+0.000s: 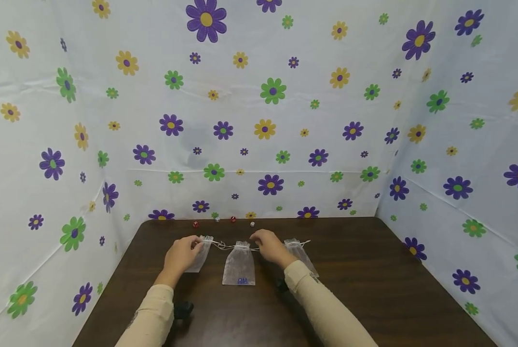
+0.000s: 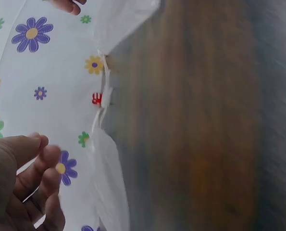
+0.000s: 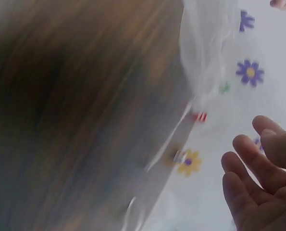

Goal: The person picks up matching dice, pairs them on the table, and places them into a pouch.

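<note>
Three sheer white drawstring pouches lie in a row on the table. Behind the left pouch's [image 1: 201, 256] top edge is my left hand [image 1: 182, 254], its fingers loosely bent with nothing visible between them in the left wrist view [image 2: 32, 180]. The middle pouch [image 1: 238, 266] lies flat, with blue dice [image 1: 242, 281] at its bottom. My right hand [image 1: 271, 245] hovers between the middle pouch and the right pouch [image 1: 294, 246], which my forearm partly hides. In the right wrist view its fingers [image 3: 251, 166] are relaxed, holding nothing.
Along the dark wooden table's [image 1: 372, 289] back edge sit a red die [image 1: 196, 224], a white die [image 1: 217, 219], another red die [image 1: 233, 219] and another white die [image 1: 252, 223]. White cords [image 1: 224, 246] trail between the pouches. Flower-print sheeting [image 1: 241, 106] surrounds the table.
</note>
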Demonstrator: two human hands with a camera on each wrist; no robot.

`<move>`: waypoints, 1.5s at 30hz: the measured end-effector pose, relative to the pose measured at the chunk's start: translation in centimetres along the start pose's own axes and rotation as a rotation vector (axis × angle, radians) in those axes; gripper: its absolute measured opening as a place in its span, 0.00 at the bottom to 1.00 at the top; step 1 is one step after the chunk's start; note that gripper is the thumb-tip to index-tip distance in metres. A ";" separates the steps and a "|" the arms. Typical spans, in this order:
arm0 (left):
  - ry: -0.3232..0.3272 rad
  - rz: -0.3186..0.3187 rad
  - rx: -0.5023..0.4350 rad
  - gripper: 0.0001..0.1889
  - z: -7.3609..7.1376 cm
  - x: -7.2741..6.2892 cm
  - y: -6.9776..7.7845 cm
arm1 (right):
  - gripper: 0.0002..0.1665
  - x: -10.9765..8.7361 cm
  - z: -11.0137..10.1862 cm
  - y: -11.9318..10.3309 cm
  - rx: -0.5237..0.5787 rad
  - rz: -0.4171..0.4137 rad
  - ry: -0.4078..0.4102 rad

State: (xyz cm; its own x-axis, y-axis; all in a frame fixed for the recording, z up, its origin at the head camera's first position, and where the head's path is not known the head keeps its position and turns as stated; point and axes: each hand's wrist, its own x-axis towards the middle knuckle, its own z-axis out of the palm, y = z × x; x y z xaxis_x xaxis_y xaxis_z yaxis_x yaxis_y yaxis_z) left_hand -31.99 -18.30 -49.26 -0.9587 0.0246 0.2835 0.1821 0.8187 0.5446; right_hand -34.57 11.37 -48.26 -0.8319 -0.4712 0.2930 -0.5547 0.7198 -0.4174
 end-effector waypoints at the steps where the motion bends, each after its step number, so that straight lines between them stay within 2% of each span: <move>1: 0.001 -0.010 0.007 0.09 -0.1 -0.1 -0.3 | 0.13 0.3 0.2 -0.5 -0.011 -0.005 -0.010; 4: 0.012 -0.039 0.025 0.09 -0.6 -0.5 -1.2 | 0.14 1.0 0.9 -2.0 -0.026 -0.007 -0.060; 9: 0.054 -0.079 0.054 0.08 -1.7 -0.6 -2.6 | 0.13 2.4 1.9 -4.2 -0.060 -0.060 -0.161; 14: 0.030 -0.126 0.082 0.09 -2.8 -0.9 -3.9 | 0.12 4.3 2.6 -6.4 -0.069 -0.058 -0.282; 17: -0.013 -0.155 0.089 0.09 -3.1 -0.8 -4.5 | 0.12 5.5 3.3 -7.6 -0.045 -0.025 -0.343; 22: -0.093 -0.171 0.093 0.12 -2.9 -0.2 -5.2 | 0.13 6.9 4.8 -8.8 0.059 0.113 -0.421; 26: -0.153 -0.151 0.079 0.14 -2.7 0.6 -5.2 | 0.14 7.6 6.0 -8.6 0.128 0.178 -0.428; 31: -0.191 -0.138 0.041 0.15 -2.5 1.2 -5.0 | 0.15 8.1 6.6 -8.2 0.181 0.185 -0.427; 37: -0.207 -0.207 -0.046 0.17 -2.5 1.2 -4.7 | 0.15 8.4 7.1 -8.4 0.218 0.251 -0.390; 41: -0.245 -0.281 -0.145 0.19 -2.1 1.0 -5.0 | 0.15 8.2 7.6 -8.5 0.241 0.246 -0.363; 45: -0.258 -0.298 -0.226 0.19 -1.7 0.8 -5.4 | 0.15 7.9 7.8 -8.7 0.259 0.249 -0.334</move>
State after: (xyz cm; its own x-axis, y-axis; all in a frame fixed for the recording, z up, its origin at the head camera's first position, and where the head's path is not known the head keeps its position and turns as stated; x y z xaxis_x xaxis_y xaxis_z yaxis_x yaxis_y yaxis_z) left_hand -33.40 -23.67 -50.60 -0.9944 -0.0273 -0.1019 -0.0941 0.6666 0.7395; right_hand -36.43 -2.59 -49.00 -0.8753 -0.4691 -0.1171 -0.2882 0.7006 -0.6527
